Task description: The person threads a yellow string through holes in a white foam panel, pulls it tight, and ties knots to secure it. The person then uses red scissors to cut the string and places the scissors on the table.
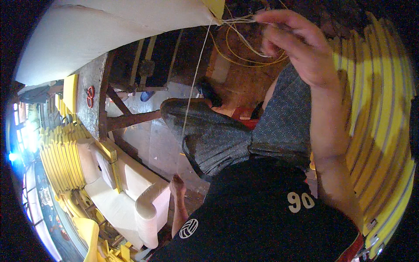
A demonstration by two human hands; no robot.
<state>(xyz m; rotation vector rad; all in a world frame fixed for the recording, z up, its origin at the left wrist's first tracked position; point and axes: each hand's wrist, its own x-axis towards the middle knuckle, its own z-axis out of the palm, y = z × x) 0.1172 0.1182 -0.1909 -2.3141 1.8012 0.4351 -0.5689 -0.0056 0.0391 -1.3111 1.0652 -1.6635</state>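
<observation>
Taut thin white cord (201, 56)

It slants from the corner of a pale fabric-covered upholstered piece (126, 30), far side, to the near left, where the closed left hand (177, 187) holds it. Far right, the blurred right hand (303, 46) curls at loose whitish strands (238, 20); whether it grips them, I cannot tell.

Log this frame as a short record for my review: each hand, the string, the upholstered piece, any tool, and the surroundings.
Left hand: low, at the lower end of a pale string; exact grip too small to tell
Right hand: raised, blurred, fingers curled, pale strands reaching its fingertips; grip unclear
String: runs straight from near the upholstered piece's corner toward the left hand
Upholstered piece: off-white, upper left
Tool: red-handled scissors, apart from both hands
Surroundings: cream sofa at left; stacked yellow pieces at right
</observation>
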